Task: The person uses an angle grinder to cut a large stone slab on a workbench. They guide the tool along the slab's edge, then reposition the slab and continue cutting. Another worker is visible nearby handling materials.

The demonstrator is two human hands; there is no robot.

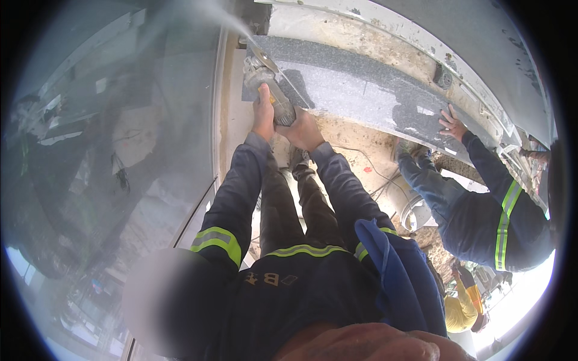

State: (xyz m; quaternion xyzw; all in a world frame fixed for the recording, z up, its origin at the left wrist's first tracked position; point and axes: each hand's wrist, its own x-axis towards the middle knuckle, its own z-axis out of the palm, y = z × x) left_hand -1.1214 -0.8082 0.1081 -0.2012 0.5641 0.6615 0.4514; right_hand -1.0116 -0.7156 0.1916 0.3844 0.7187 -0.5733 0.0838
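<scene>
An angle grinder (280,107) is held between my two hands over the left end of a long grey stone slab (355,84). My left hand (263,115) is closed round the grinder's left side near its head, thumb on top. My right hand (303,131) is wrapped round the rear of its body. The cutting disc (264,58) stands on edge at the slab, and a jet of pale dust (224,18) sprays away from it to the upper left. The slab's surface is part dark, part light with dust.
At the right, a co-worker's hand (453,125) lies spread on the slab. A glass pane (162,120) rises along my left side. Cables (367,157) and a pale bucket (413,210) are on the dusty floor. Another person in yellow (460,310) is farther off at the lower right.
</scene>
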